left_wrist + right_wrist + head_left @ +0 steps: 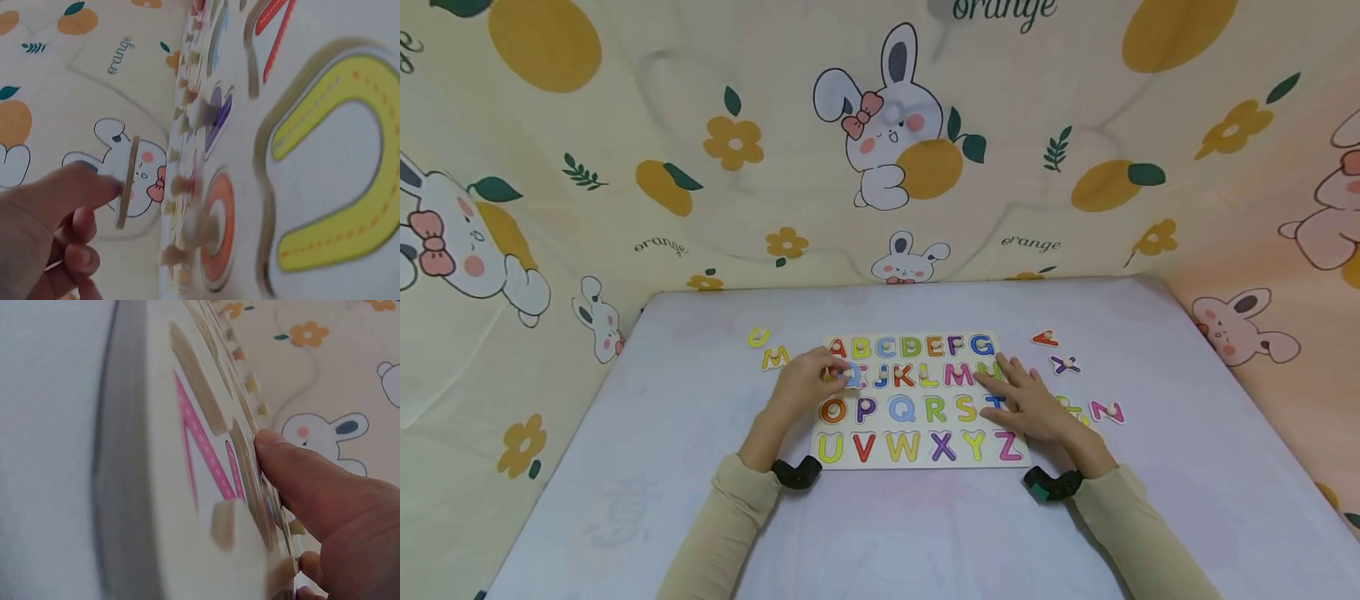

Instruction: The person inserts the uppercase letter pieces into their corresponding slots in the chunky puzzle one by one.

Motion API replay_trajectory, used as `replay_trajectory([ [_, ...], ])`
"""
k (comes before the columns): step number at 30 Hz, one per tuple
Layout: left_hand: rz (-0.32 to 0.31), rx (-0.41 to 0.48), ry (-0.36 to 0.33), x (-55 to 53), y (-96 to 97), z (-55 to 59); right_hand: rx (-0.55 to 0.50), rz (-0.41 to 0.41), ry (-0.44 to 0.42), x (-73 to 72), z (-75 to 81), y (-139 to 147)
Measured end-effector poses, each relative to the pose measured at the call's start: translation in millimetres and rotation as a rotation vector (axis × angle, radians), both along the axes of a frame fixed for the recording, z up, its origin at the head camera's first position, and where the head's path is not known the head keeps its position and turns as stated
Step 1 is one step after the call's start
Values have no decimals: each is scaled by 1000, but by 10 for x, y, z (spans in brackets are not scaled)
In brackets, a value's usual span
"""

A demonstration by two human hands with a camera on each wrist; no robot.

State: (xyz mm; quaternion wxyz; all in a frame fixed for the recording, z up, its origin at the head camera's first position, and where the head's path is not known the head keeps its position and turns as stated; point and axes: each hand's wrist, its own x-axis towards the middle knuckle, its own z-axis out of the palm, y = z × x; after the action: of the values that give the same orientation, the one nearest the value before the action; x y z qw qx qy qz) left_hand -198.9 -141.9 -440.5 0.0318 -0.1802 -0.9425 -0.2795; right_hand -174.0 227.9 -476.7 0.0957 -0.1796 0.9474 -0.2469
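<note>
A white alphabet puzzle board [883,427] lies on the table, its upper rows filled with knobbed letter pieces. My left hand [805,383] pinches a light blue letter piece [852,377], which looks like a Q, above the board's left side. In the left wrist view that letter piece [128,182] appears edge-on between thumb and fingers, its face hidden. An orange O [219,228] and a yellow U recess [375,212] are nearby. My right hand [1033,406] rests on the board's right side with fingers spread, covering part of the T. The right thumb [300,469] touches the board's edge area.
Loose letters lie left of the board: a yellow U [759,337] and a yellow W-shaped piece [776,358]. To its right are a red V [1045,337], a purple X [1065,365], a partly hidden yellow piece [1071,407] and a pink Z [1107,412]. A patterned curtain [1000,108] hangs behind.
</note>
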Motion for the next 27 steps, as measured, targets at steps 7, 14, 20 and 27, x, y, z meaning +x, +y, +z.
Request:
replay_trajectory([
  [7, -203, -4, -79, 31, 94, -65, -8, 1, -4, 0, -2, 6],
  [14, -237, -27, -157, 86, 218, -82, -9, 0, -8, 10, 0, 3],
  [20, -256, -26, -178, 125, 331, -53, -14, 0, -5, 7, -15, -1],
  [27, -327, -32, -115, 102, 449, -92, -14, -10, -9, 2, -13, -6],
])
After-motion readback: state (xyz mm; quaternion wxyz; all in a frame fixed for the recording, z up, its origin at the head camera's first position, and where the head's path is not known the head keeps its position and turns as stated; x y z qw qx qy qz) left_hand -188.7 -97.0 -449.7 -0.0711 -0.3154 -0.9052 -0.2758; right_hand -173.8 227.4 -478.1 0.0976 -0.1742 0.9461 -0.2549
